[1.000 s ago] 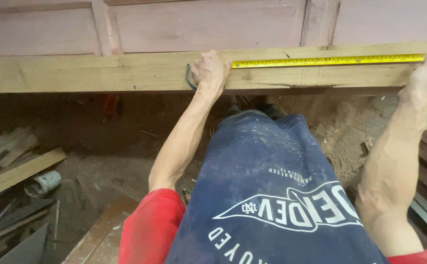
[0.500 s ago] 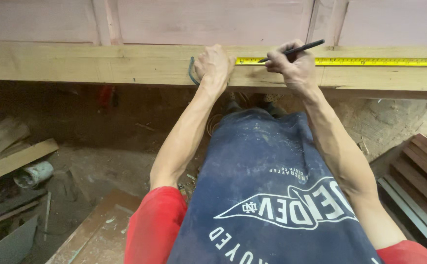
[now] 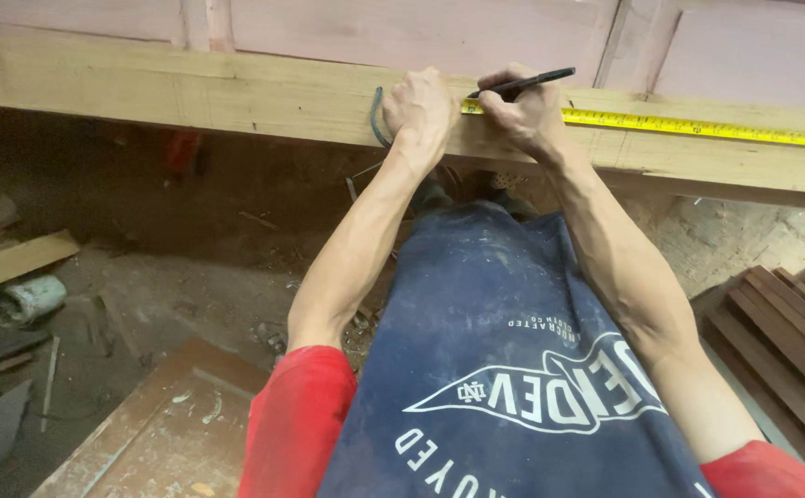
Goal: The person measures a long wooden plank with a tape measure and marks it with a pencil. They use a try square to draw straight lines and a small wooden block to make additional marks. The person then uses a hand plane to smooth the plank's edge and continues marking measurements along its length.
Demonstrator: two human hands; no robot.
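left hand (image 3: 421,109) is pinning the yellow tape measure (image 3: 697,126) on the wooden beam (image 3: 236,97); right hand (image 3: 522,115) (at 3 o'clock of it) is gripping a black pencil (image 3: 522,84).

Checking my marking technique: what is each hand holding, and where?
Right hand grips a dark pencil near its tip; left hand presses the yellow tape measure end onto the plank.

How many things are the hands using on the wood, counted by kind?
Hands: 2, left hand and right hand
Pencil: 1
Yellow tape measure: 1
Long wooden beam: 1
Total: 5
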